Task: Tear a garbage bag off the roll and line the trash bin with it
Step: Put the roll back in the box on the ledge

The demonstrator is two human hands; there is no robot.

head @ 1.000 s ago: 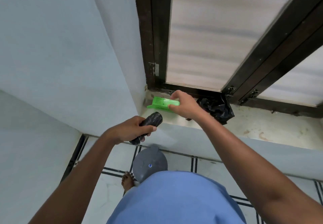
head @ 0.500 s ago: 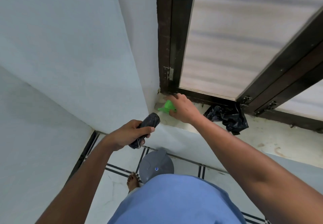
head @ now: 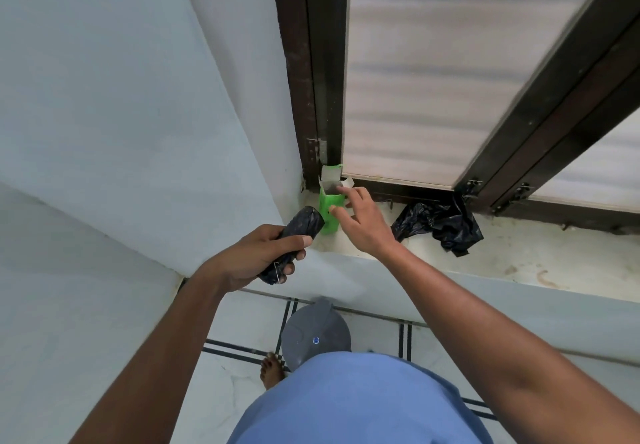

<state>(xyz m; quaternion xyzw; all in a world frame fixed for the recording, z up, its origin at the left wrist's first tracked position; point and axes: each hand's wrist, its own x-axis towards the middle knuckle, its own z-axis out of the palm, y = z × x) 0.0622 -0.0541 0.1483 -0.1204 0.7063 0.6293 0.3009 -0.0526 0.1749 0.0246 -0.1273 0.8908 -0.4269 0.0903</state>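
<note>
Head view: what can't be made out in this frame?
- Trash bin: only its grey lid shows; the blue shirt covers the rest.
- Green box: contents hidden; right hand crosses it, contact unclear.
- Bag roll: middle wrapped by left hand.
- Crumpled black bag: contents not visible.

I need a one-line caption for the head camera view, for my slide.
Left hand holds the black garbage bag roll; right hand, fingers spread, at the upright green box on the ledge.
</note>
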